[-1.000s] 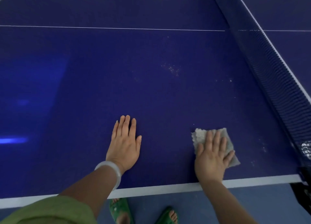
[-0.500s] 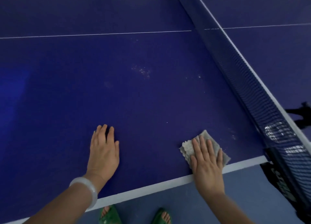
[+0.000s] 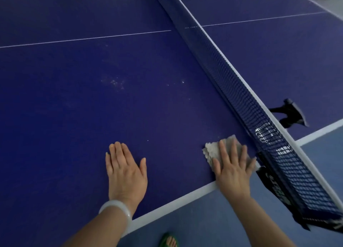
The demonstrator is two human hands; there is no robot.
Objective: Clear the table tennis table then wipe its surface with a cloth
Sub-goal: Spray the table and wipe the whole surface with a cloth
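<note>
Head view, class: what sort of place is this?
Probably an indoor sports or games room: a blue table tennis table with white lines, a net clamped across it, and smooth blue flooring below.

The table [image 3: 74, 107] is deep blue, edged and lined in white, with pale specks scattered across it. The net [image 3: 241, 90] is dark navy mesh under a white top band. The cloth [image 3: 213, 150] is grey-white and nubbly. A milky white bangle [image 3: 117, 209], a green sandal [image 3: 167, 241], greyish-blue floor [image 3: 204, 219].
</note>
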